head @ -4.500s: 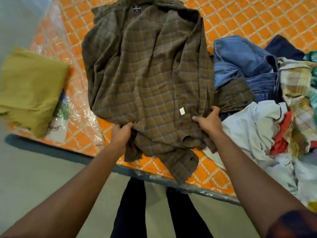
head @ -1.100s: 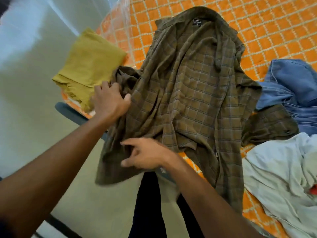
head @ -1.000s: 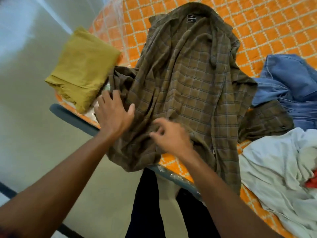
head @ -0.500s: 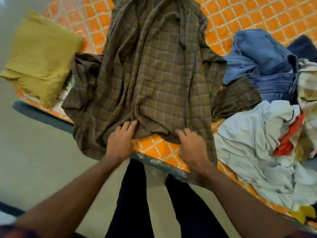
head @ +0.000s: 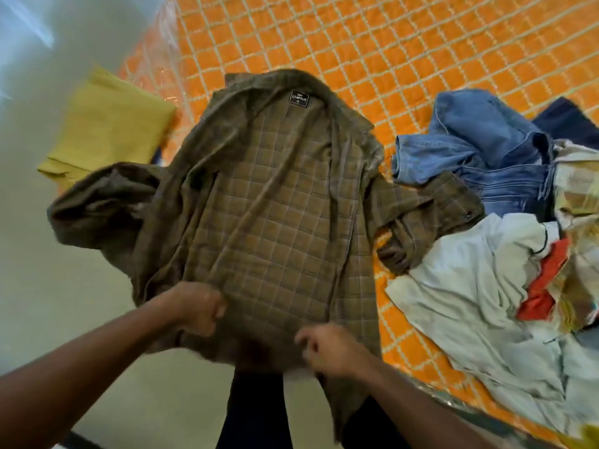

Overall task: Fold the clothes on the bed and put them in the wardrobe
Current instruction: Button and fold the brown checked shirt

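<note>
The brown checked shirt (head: 275, 228) is seen spread open in the centre of the frame, inside up, on the orange quilted bed (head: 372, 59). Its collar is laid toward the top, where a small black label (head: 299, 98) is shown. Its hem is drawn over the near edge of the bed at the bottom. One sleeve is bunched out to the left of the frame, the other is crumpled to the right, just beside the blue jeans (head: 479, 150).

The left hand (head: 197, 307) is closed into a fist at lower centre-left, and the shirt's hem cloth is gripped inside it. The right hand (head: 327, 350) is held at the hem at lower centre, its fingers bent. It is blurred, and whether cloth is pinched there cannot be told.

A folded yellow cloth (head: 110, 124) is found at the upper left, at the bed's corner, with the shirt's left sleeve close beside it. A pale garment (head: 479, 303) is heaped at the right, with a red cloth (head: 544, 283) lying on it. A dark navy piece (head: 570, 121) is tucked behind the jeans at the right edge.
</note>
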